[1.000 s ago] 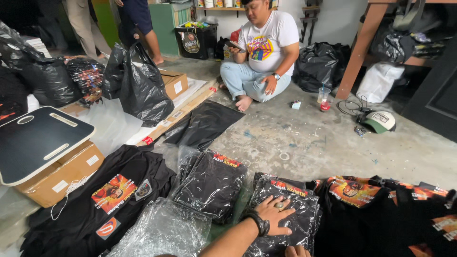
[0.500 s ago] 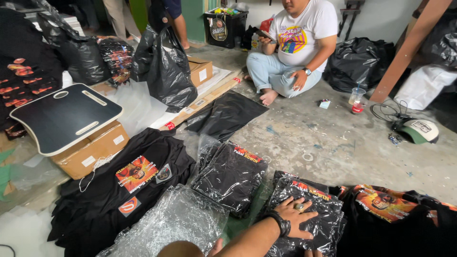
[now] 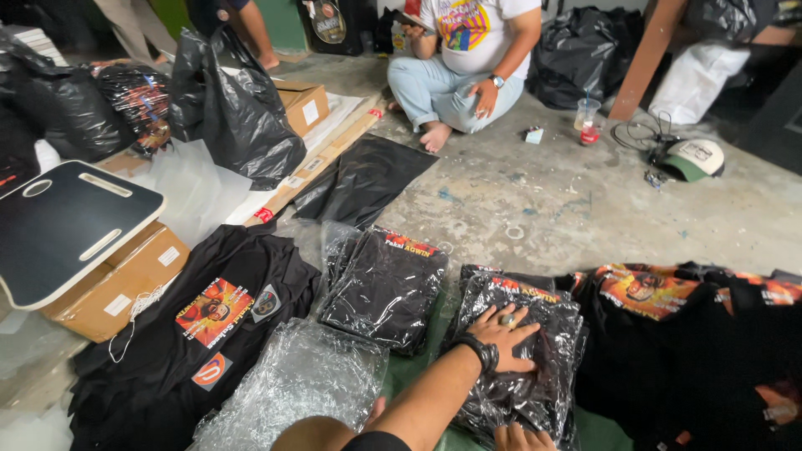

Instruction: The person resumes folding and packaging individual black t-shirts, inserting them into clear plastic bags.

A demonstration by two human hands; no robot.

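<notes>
Left hand pressed flat, fingers spread, on top bagged shirt; not gripping. Right hand at the stack's near edge, mostly cut off, cannot tell its grip.

Risk: slick plastic could slide under the palm and skew the stack.

Count: two bagged stacks, the second left of the palm; one loose shirt pile farther left.

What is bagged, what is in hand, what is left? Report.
Done: a stack of black shirts sealed in clear plastic bags lies on the floor. In hand: the left hand presses flat on a second bagged stack; the right hand touches its near edge. Left: unbagged black printed shirts, with empty clear bags beside them.
</notes>
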